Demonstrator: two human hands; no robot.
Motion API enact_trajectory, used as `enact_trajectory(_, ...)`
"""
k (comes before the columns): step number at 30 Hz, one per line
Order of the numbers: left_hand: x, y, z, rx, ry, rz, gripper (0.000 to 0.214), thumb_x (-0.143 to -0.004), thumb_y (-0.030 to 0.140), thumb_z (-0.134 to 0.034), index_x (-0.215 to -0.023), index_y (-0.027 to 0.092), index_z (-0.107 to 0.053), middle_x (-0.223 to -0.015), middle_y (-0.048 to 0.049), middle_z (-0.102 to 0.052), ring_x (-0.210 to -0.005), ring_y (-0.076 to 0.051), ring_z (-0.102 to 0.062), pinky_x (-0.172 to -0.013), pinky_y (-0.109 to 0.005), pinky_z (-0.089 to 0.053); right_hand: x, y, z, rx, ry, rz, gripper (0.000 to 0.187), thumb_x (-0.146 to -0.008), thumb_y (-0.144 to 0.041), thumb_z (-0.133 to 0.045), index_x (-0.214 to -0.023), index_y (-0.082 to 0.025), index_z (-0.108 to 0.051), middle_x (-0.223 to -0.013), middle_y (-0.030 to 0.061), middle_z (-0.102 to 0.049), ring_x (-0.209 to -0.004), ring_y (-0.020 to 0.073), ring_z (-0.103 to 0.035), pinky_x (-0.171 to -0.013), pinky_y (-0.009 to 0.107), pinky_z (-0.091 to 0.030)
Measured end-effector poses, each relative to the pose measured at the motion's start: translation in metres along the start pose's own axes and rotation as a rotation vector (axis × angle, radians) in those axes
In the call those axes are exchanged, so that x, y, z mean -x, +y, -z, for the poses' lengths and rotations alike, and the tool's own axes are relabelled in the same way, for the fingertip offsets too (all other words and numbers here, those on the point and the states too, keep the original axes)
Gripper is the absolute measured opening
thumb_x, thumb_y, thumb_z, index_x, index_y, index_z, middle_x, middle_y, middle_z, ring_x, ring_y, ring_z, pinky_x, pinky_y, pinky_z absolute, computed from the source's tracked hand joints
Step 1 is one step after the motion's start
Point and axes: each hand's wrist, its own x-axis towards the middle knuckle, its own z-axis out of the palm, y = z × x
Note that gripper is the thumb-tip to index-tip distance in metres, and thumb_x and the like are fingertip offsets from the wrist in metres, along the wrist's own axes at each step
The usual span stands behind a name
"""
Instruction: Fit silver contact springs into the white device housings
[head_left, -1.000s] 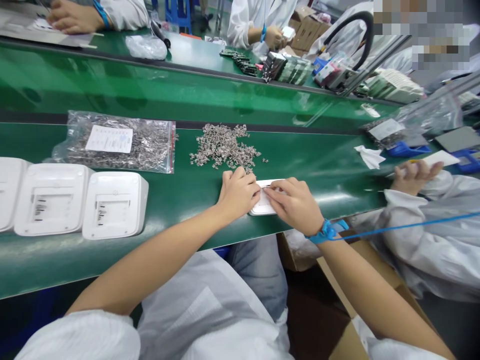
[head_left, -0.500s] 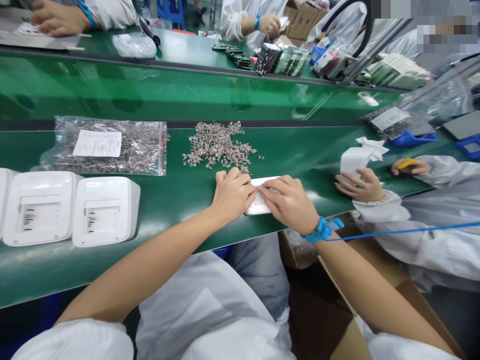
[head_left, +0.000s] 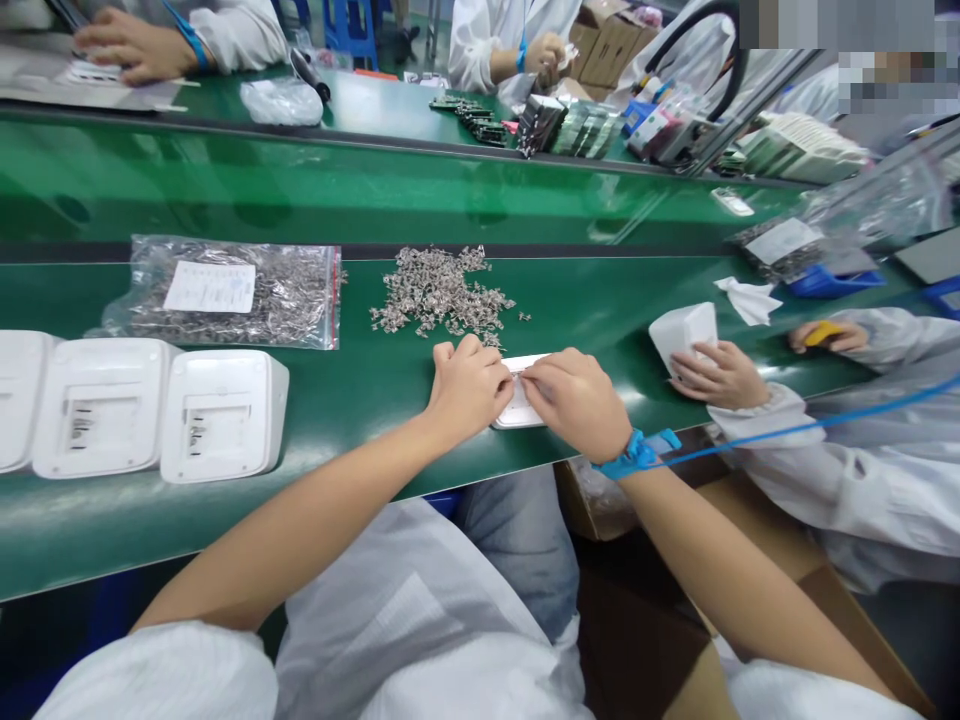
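A white plastic housing (head_left: 517, 411) lies on the green table in front of me, its recessed face up. My left hand (head_left: 469, 388) is closed at its left side, fingers curled over the edge. From the right, my right hand (head_left: 579, 402) reaches over it, thumb and fingers pinched together at the recess. Whatever the right fingertips hold is hidden. Just beyond both hands lies a loose pile of small metal contact pieces (head_left: 442, 292). To its left is a clear zip bag (head_left: 292, 300) full of similar metal pieces, with a white label.
Several white housings (head_left: 262, 410) stand in a row at the left, metal strips in their recesses. At the right, a co-worker's hand (head_left: 720, 375) holds another white housing (head_left: 686, 335). A crumpled white tissue (head_left: 750, 302) lies beyond. A raised green ledge (head_left: 337, 190) runs behind the table.
My right fingers have drawn together slightly at the recess. My left hand keeps its grip. The co-worker at the right has tilted their housing leftward. The whole view has shifted slightly.
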Motion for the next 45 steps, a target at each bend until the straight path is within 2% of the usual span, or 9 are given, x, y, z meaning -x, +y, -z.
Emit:
enact_trajectory(4, -0.001, 0.001, 0.001, 0.031, -0.023, 0.038, 0.017, -0.087, 0.024, -0.065, -0.071, 0.02, -0.067, -0.082, -0.0035, -0.069, -0.093, -0.022, -0.05, -0.075, -0.043, -0.024, -0.01, -0.005, -0.004, -0.002, -0.024, -0.156, 0.011, -0.086, -0.017, -0.059, -0.076, -0.02, -0.062, -0.075, 0.006, -0.068, -0.074, 0.0242, -0.058, -0.066, 0.035, -0.035)
enact_trajectory(8, -0.001, 0.001, 0.001, 0.057, -0.048, 0.072, 0.017, -0.087, 0.027, -0.066, -0.071, 0.02, -0.066, -0.084, -0.0044, -0.07, -0.095, -0.023, -0.05, -0.075, -0.042, -0.024, -0.015, -0.007, -0.002, 0.006, -0.092, -0.184, 0.01, -0.082, -0.016, -0.06, -0.073, -0.02, -0.06, -0.073, 0.0056, -0.068, -0.072, 0.0241, -0.059, -0.063, 0.034, -0.034)
enact_trajectory(21, 0.001, 0.012, 0.007, 0.036, -0.127, 0.179, 0.02, -0.09, 0.027, -0.061, -0.072, 0.02, -0.068, -0.086, -0.0038, -0.068, -0.1, -0.024, -0.048, -0.075, -0.043, -0.025, -0.018, -0.028, 0.005, 0.119, -0.178, -0.415, 0.012, -0.084, -0.022, -0.057, -0.079, -0.018, -0.066, -0.08, 0.0085, -0.071, -0.075, 0.0243, -0.061, -0.062, 0.033, -0.027)
enact_trajectory(25, 0.001, 0.011, 0.007, 0.021, -0.117, 0.189, 0.018, -0.088, 0.03, -0.064, -0.074, 0.022, -0.071, -0.09, -0.0057, -0.067, -0.103, -0.025, -0.046, -0.077, -0.044, -0.026, -0.015, -0.032, 0.004, 0.117, -0.149, -0.38, 0.014, -0.087, -0.022, -0.055, -0.08, -0.018, -0.066, -0.08, 0.0079, -0.071, -0.077, 0.0241, -0.062, -0.063, 0.033, -0.027)
enact_trajectory(30, 0.001, 0.009, 0.005, 0.037, -0.075, 0.188, 0.013, -0.084, 0.029, -0.068, -0.074, 0.023, -0.073, -0.09, -0.0054, -0.064, -0.104, -0.025, -0.045, -0.078, -0.045, -0.027, 0.004, -0.011, 0.007, -0.03, 0.089, -0.278, 0.018, -0.091, -0.028, -0.054, -0.083, -0.019, -0.067, -0.083, 0.0078, -0.071, -0.08, 0.0236, -0.061, -0.071, 0.033, -0.038)
enact_trajectory(34, 0.0, 0.009, 0.006, 0.053, -0.07, 0.175, 0.014, -0.082, 0.027, -0.07, -0.07, 0.022, -0.072, -0.088, -0.0041, -0.064, -0.103, -0.024, -0.046, -0.079, -0.045, -0.027, 0.038, 0.035, 0.009, 0.13, 0.385, -0.541, 0.03, -0.095, -0.037, -0.05, -0.086, -0.016, -0.069, -0.083, 0.0137, -0.069, -0.079, 0.0274, -0.059, -0.075, 0.039, -0.042)
enact_trajectory(37, 0.004, 0.01, 0.014, 0.004, -0.089, 0.195, 0.02, -0.081, 0.034, -0.075, -0.067, 0.02, -0.07, -0.088, -0.0044, -0.064, -0.103, -0.024, -0.045, -0.079, -0.045, -0.027, 0.067, 0.065, -0.003, 0.305, 0.397, -0.735, 0.039, -0.094, -0.042, -0.049, -0.098, -0.01, -0.071, -0.093, 0.0224, -0.069, -0.093, 0.0374, -0.057, -0.074, 0.045, -0.038)
enact_trajectory(40, 0.018, 0.011, 0.03, -0.13, -0.098, 0.228, 0.027, -0.081, 0.04, -0.076, -0.066, 0.019, -0.068, -0.085, -0.0047, -0.064, -0.101, -0.024, -0.045, -0.077, -0.044, -0.025, 0.089, 0.075, -0.023, 0.352, 0.365, -0.837, 0.046, -0.094, -0.048, -0.047, -0.11, -0.009, -0.068, -0.096, 0.0252, -0.068, -0.1, 0.0423, -0.055, -0.073, 0.047, -0.034)
enact_trajectory(45, 0.063, 0.004, 0.072, -0.394, -0.045, 0.349, 0.036, -0.086, 0.044, -0.071, -0.061, 0.019, -0.065, -0.082, -0.0034, -0.064, -0.094, -0.022, -0.046, -0.076, -0.044, -0.022, 0.092, 0.052, -0.034, 0.349, 0.273, -0.707, 0.041, -0.1, -0.042, -0.041, -0.104, -0.012, -0.067, -0.089, 0.0168, -0.067, -0.088, 0.031, -0.057, -0.072, 0.04, -0.029)
